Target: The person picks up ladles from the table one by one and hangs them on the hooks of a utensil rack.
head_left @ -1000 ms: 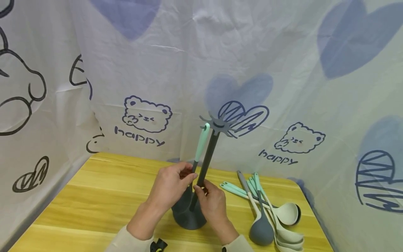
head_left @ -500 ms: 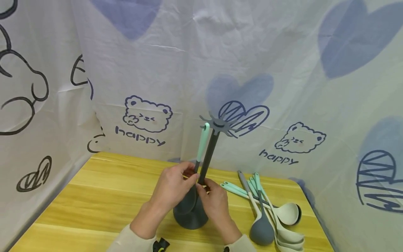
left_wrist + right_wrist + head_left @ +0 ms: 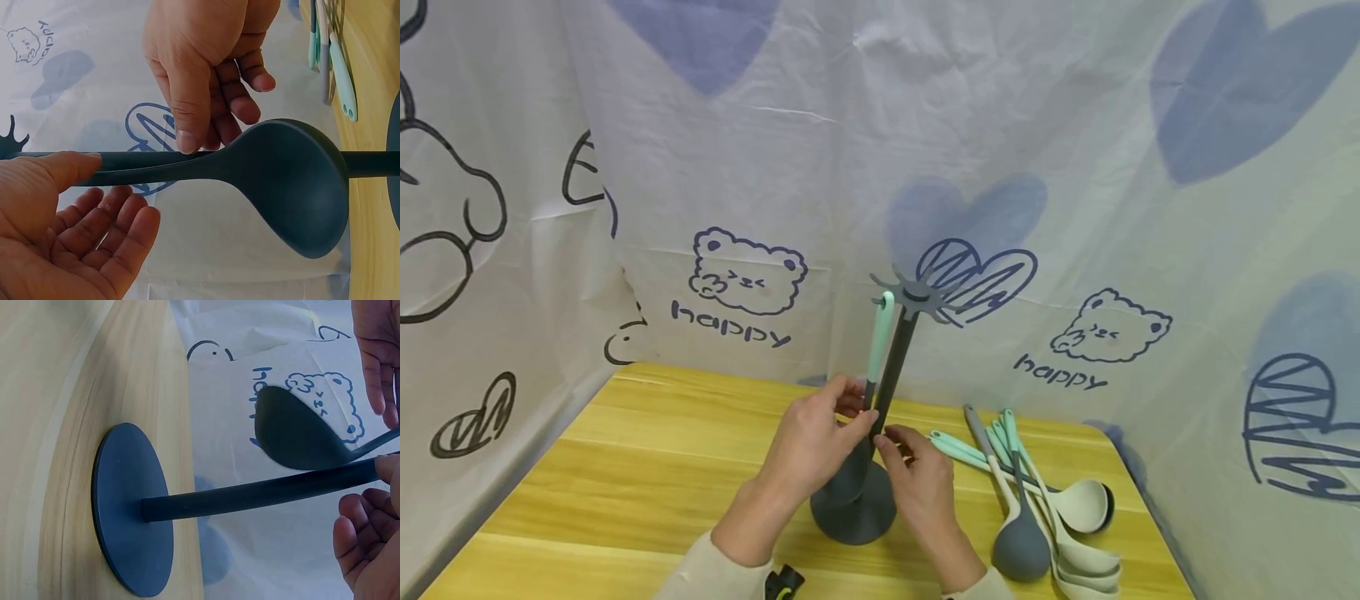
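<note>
A dark utensil stand, with a round base (image 3: 853,521), an upright pole (image 3: 897,358) and a hooked crown (image 3: 917,293), is on the table. A ladle with a mint handle (image 3: 880,342) stands upright along the pole, handle end at one of the hooks. Its dark bowl (image 3: 294,187) hangs above the base and is partly hidden by the left hand in the head view. My left hand (image 3: 812,442) pinches the ladle's dark shaft. My right hand (image 3: 925,492) holds the pole lightly with thumb and fingers, beside the shaft.
Several ladles and spoons lie in a pile at the right of the table, among them a grey ladle (image 3: 1021,554) and cream ladles (image 3: 1086,560). A printed cloth (image 3: 865,167) hangs behind the wooden table (image 3: 685,450).
The ladle's bowl has shifted slightly to the right, towards the pole. My right hand has moved a little to the right along with its thumb; my left hand still pinches the shaft.
</note>
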A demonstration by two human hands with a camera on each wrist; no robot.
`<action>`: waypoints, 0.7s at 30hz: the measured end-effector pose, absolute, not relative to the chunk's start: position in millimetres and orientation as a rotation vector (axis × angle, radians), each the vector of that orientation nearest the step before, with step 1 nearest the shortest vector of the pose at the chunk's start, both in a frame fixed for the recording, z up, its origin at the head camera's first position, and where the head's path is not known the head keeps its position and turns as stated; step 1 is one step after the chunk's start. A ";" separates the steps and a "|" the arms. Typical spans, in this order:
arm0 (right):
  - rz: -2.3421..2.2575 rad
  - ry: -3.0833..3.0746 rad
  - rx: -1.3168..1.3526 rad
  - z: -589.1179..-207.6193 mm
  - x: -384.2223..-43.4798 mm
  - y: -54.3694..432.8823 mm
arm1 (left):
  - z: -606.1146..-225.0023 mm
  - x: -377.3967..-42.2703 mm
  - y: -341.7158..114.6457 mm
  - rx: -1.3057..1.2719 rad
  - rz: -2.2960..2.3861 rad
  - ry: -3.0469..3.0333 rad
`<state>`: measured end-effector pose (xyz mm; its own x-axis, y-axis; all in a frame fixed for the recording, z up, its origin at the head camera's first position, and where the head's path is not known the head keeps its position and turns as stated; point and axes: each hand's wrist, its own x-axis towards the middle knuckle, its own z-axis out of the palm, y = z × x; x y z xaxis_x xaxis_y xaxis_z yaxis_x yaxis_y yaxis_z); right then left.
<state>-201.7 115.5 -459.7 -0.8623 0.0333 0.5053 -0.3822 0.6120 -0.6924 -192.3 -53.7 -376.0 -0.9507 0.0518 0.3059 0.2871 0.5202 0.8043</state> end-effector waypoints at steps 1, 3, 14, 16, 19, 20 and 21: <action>1.171 -2.356 0.268 -459.5 -201.5 115.4 | -375.9 -192.5 -53.6 -0.283 -1.411 -2.513; 1.175 -2.336 0.267 -459.2 -200.7 115.8 | -375.2 -193.0 -53.5 -0.281 -1.436 -2.500; 1.141 -2.252 0.293 -460.1 -194.8 122.3 | -368.4 -195.0 -63.2 -0.345 -1.580 -2.323; 1.124 -2.243 0.293 -460.6 -194.2 123.6 | -368.2 -198.3 -65.4 -0.357 -1.572 -2.312; 1.122 -2.229 0.292 -461.7 -193.3 125.2 | -370.2 -207.4 -67.7 -0.372 -1.544 -2.359; 1.124 -2.224 0.294 -462.4 -193.0 125.7 | -371.2 -210.8 -68.4 -0.377 -1.524 -2.389; 1.129 -2.220 0.295 -463.0 -192.6 126.0 | -372.7 -214.5 -69.3 -0.388 -1.505 -2.425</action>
